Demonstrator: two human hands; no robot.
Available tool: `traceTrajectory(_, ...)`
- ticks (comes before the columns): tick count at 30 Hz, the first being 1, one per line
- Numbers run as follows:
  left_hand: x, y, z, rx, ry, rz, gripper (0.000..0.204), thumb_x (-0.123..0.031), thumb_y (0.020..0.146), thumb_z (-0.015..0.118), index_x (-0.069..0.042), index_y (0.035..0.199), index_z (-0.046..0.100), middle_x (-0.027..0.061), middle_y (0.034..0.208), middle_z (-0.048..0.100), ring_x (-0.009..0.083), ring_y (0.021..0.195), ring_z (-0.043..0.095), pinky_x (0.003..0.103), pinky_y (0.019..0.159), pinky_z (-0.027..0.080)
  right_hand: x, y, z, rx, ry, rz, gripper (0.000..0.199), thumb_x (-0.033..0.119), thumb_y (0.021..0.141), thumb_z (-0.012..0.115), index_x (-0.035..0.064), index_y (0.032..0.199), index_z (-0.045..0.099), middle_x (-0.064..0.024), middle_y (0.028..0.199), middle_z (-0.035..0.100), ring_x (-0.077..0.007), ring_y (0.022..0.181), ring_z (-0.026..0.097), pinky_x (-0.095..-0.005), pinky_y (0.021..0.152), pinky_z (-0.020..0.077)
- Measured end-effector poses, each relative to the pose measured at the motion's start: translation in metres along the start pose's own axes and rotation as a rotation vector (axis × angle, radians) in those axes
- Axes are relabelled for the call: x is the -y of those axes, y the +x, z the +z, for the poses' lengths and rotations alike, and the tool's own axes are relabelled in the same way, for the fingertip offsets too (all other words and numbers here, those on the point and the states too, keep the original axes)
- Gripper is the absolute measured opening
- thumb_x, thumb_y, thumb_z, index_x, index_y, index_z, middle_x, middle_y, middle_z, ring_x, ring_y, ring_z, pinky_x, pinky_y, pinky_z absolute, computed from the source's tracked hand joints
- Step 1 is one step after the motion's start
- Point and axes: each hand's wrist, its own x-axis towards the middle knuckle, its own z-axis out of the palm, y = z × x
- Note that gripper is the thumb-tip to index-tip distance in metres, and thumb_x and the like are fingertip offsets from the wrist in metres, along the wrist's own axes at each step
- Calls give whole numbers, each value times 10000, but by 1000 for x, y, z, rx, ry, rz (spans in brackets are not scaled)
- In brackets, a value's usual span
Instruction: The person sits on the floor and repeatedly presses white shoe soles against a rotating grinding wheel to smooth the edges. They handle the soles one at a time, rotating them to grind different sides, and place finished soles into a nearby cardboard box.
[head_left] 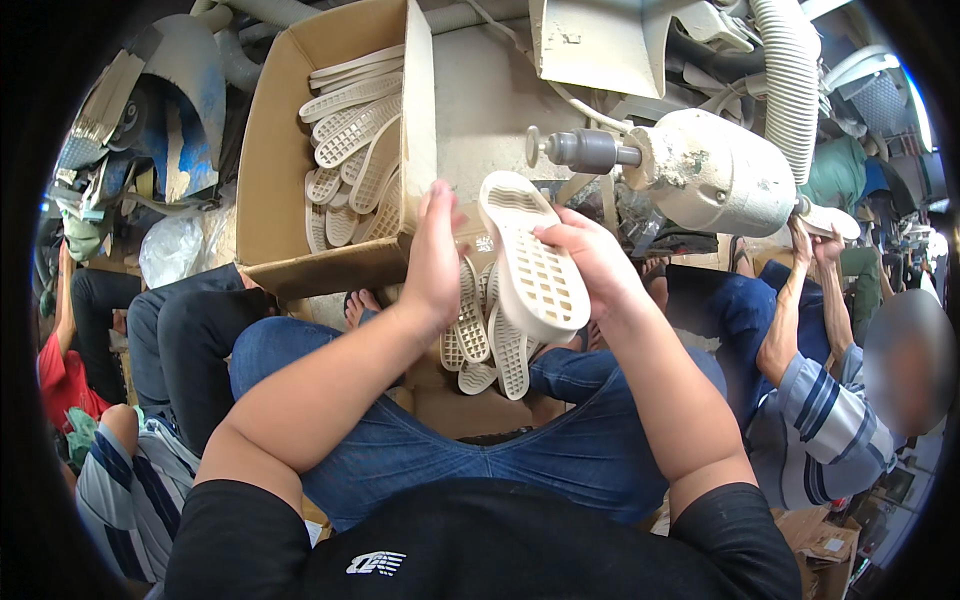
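Observation:
A cream-white shoe sole (535, 265) with a grid of square hollows is gripped along its right edge by my right hand (595, 262), thumb on the gridded face. My left hand (437, 255) is raised to the left of the sole, apart from it, fingers stretched upward and nothing in them. Below, between my knees, lies a small pile of similar soles (487, 335). Just beyond the held sole, the grey spindle (590, 150) of a cream-coloured motor (715, 170) points left with a small round tip.
A cardboard box (330, 265) holding many soles (350, 150) stands at the far left. A ribbed hose (785, 80) hangs behind the motor. At the right, a co-worker's hands (815, 245) hold another sole (830, 222) near the motor's other end. Another person sits at the left.

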Motion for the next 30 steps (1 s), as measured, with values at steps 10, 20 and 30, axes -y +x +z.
traceTrajectory(10,-23,30,14,19,-514,-448,476,-300,1166,393,43,1431,588,244,1367,705,372,1242,712,535,1120,553,-10,-31,38,72,-372,-32,764,56,1045,680,31,1675,247,-168,1401,618,-222,1200,713,-350,775,691)
traceTrajectory(20,-31,24,23,127,-588,-345,498,-351,1177,403,51,1387,609,214,1294,729,314,1142,753,454,1036,605,1,-39,44,128,-36,-37,769,2,1055,592,89,1731,235,-117,1499,587,-208,1326,656,-383,1071,606)
traceTrajectory(30,-41,26,22,165,-422,-80,329,-274,1164,498,28,1266,580,151,1119,723,206,958,763,353,859,642,2,-47,51,220,-63,-180,835,-52,1015,614,39,1736,204,-136,1570,538,-213,1409,596,-391,1177,510)
